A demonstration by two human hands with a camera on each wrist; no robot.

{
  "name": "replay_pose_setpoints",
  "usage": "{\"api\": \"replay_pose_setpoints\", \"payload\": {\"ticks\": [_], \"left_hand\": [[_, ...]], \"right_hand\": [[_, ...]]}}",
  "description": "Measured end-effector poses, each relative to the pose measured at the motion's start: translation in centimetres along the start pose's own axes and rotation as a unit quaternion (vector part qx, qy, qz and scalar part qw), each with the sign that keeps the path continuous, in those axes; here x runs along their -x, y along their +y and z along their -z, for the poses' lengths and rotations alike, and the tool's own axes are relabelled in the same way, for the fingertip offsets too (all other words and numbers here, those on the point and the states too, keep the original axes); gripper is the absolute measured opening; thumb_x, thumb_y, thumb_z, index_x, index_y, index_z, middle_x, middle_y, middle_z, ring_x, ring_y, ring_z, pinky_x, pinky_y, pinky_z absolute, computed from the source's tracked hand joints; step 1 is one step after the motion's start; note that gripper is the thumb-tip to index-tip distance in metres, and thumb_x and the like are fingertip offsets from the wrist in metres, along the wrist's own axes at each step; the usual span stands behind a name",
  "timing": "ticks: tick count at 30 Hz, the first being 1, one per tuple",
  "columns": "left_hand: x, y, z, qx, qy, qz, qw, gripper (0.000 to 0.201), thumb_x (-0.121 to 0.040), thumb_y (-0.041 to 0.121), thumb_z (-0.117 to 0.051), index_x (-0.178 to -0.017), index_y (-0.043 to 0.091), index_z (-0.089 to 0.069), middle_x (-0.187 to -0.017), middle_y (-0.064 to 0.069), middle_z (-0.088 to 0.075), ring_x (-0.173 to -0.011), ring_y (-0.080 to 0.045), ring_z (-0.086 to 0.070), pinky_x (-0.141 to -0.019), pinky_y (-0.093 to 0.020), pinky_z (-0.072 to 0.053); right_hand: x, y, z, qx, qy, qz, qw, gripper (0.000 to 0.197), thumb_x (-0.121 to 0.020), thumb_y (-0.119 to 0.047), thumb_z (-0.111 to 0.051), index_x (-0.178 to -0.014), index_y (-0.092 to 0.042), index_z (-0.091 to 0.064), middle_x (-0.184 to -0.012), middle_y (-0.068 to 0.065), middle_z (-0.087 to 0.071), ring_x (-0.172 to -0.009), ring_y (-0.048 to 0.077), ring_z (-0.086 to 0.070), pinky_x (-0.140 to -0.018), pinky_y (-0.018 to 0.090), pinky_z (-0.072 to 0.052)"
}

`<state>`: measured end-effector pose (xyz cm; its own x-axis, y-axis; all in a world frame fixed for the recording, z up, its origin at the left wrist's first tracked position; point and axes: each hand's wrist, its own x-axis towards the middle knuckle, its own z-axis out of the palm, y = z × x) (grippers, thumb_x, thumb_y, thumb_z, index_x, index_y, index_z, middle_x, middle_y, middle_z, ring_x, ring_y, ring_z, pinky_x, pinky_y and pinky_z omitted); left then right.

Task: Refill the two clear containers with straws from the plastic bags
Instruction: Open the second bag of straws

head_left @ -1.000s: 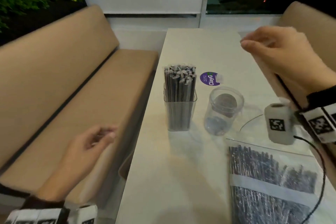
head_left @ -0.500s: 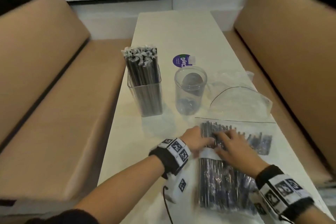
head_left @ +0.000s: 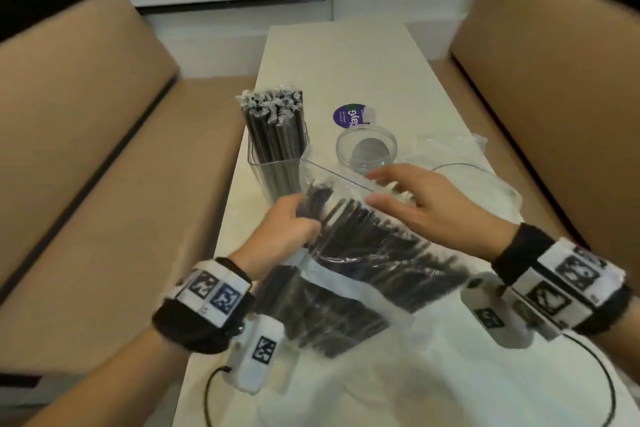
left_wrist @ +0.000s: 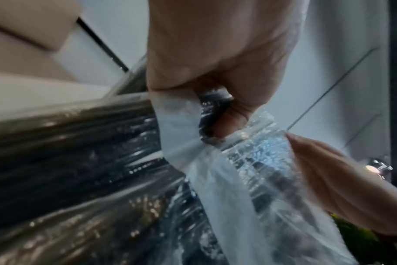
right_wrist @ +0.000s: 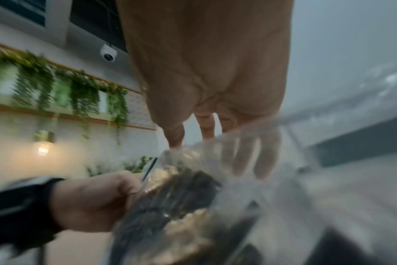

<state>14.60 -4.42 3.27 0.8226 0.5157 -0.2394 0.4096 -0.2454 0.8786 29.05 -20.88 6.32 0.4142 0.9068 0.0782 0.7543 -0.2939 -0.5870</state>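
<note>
A clear plastic bag of dark straws [head_left: 367,253] is tilted up off the white table [head_left: 346,55], its mouth toward the containers. My left hand [head_left: 294,224] grips the bag's left side near the mouth, fingers curled round plastic and straws [left_wrist: 215,111]. The straight, spread fingers of my right hand [head_left: 398,198] are at the bag's open edge, and they show through the plastic in the right wrist view [right_wrist: 249,152]. A square clear container [head_left: 277,163] stands packed with wrapped straws. Beside it, the round clear container [head_left: 367,149] holds no straws.
An empty clear plastic bag [head_left: 467,170] lies on the table to the right of the round container. A purple round sticker [head_left: 349,114] sits behind it. Tan bench seats [head_left: 104,201] flank the table on both sides. A black cable [head_left: 602,378] trails near the front edge.
Both hands came down onto the bag lying flat. My left hand has since lifted its open end off the table, and my right hand has moved up to the mouth.
</note>
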Motion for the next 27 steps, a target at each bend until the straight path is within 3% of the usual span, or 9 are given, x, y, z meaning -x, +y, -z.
{"api": "replay_pose_setpoints", "payload": {"ticks": [2,4,7,10,12,14,19,22,27], "left_hand": [[0.7,0.6,2.5,-0.026,0.006,-0.016,1.000,0.018,-0.064,0.004,-0.055,-0.080,0.010,-0.063,-0.077,-0.004,-0.069,-0.077,-0.025,-0.068,-0.072,-0.043,-0.053],[1.4,0.6,4.1,-0.025,0.016,-0.032,0.999,0.015,-0.069,0.005,-0.057,-0.076,0.015,-0.064,-0.070,0.007,-0.070,-0.070,-0.013,-0.068,-0.070,-0.037,-0.053],[2.1,-0.1,5.3,-0.107,0.145,-0.055,0.982,0.023,-0.071,0.028,-0.066,-0.093,0.028,-0.058,-0.093,0.007,-0.062,-0.085,-0.014,-0.064,-0.075,-0.036,-0.051],[3.7,0.6,5.0,-0.042,0.282,-0.068,0.956,0.021,-0.084,0.038,-0.068,-0.094,0.028,-0.053,-0.093,0.006,-0.057,-0.068,-0.006,-0.059,-0.061,-0.028,-0.046],[4.8,2.1,5.0,0.128,0.226,-0.040,0.965,0.023,-0.089,0.042,-0.063,-0.089,0.019,-0.060,-0.075,0.003,-0.066,-0.054,-0.008,-0.062,-0.052,-0.025,-0.046],[5.5,3.1,5.2,0.207,0.158,-0.021,0.965,0.039,-0.089,0.047,-0.061,-0.093,0.008,-0.065,-0.075,-0.006,-0.073,-0.056,-0.014,-0.068,-0.050,-0.025,-0.051],[6.5,3.7,6.5,0.194,0.178,-0.064,0.963,0.015,-0.084,0.022,-0.074,-0.084,0.008,-0.067,-0.063,-0.003,-0.073,-0.055,-0.014,-0.070,-0.056,-0.026,-0.057],[6.7,3.7,7.1,0.188,0.158,-0.052,0.968,0.029,-0.078,0.032,-0.076,-0.089,0.006,-0.069,-0.071,-0.008,-0.077,-0.065,-0.020,-0.076,-0.056,-0.023,-0.057],[7.0,4.2,7.1,0.168,0.127,-0.042,0.977,0.004,-0.088,0.007,-0.068,-0.086,0.008,-0.073,-0.072,-0.009,-0.078,-0.067,-0.017,-0.076,-0.062,-0.024,-0.062]], "right_hand": [[-1.4,-2.6,-0.3,-0.072,-0.041,0.035,0.996,0.038,-0.093,-0.044,-0.055,-0.105,-0.009,-0.064,-0.092,0.009,-0.066,-0.076,0.019,-0.057,-0.067,0.032,-0.044],[-2.3,-4.7,-0.5,-0.169,-0.039,0.033,0.984,0.031,-0.090,-0.033,-0.064,-0.093,-0.002,-0.064,-0.081,0.020,-0.065,-0.066,0.022,-0.059,-0.062,0.039,-0.051],[-3.2,-6.8,-0.6,-0.297,-0.010,-0.007,0.955,0.018,-0.083,-0.013,-0.073,-0.087,0.001,-0.064,-0.071,0.013,-0.065,-0.061,0.016,-0.061,-0.060,0.032,-0.055],[-3.1,-8.7,-1.4,-0.357,-0.007,-0.025,0.934,0.022,-0.079,-0.005,-0.076,-0.096,-0.005,-0.061,-0.059,0.006,-0.061,-0.055,0.022,-0.060,-0.057,0.038,-0.059],[-2.6,-10.0,-2.3,-0.341,-0.001,-0.010,0.940,0.026,-0.078,-0.008,-0.076,-0.097,-0.013,-0.059,-0.059,0.007,-0.060,-0.058,0.035,-0.062,-0.063,0.050,-0.060],[-2.3,-11.0,-3.0,-0.313,0.007,0.008,0.950,0.028,-0.078,-0.015,-0.077,-0.099,-0.017,-0.060,-0.069,0.016,-0.065,-0.067,0.038,-0.066,-0.068,0.053,-0.059],[-2.8,-11.9,-2.8,-0.360,-0.032,-0.023,0.932,0.026,-0.085,-0.015,-0.070,-0.109,-0.010,-0.062,-0.094,0.028,-0.065,-0.074,0.021,-0.067,-0.071,0.042,-0.062],[-2.9,-12.1,-2.3,-0.386,-0.050,-0.040,0.920,0.019,-0.093,-0.009,-0.056,-0.110,-0.005,-0.064,-0.094,0.032,-0.063,-0.076,0.022,-0.064,-0.076,0.042,-0.060],[-3.8,-11.9,-1.7,-0.415,-0.055,-0.097,0.903,0.032,-0.098,-0.022,-0.051,-0.103,0.006,-0.065,-0.083,0.014,-0.061,-0.065,0.019,-0.060,-0.055,0.024,-0.054]]}}
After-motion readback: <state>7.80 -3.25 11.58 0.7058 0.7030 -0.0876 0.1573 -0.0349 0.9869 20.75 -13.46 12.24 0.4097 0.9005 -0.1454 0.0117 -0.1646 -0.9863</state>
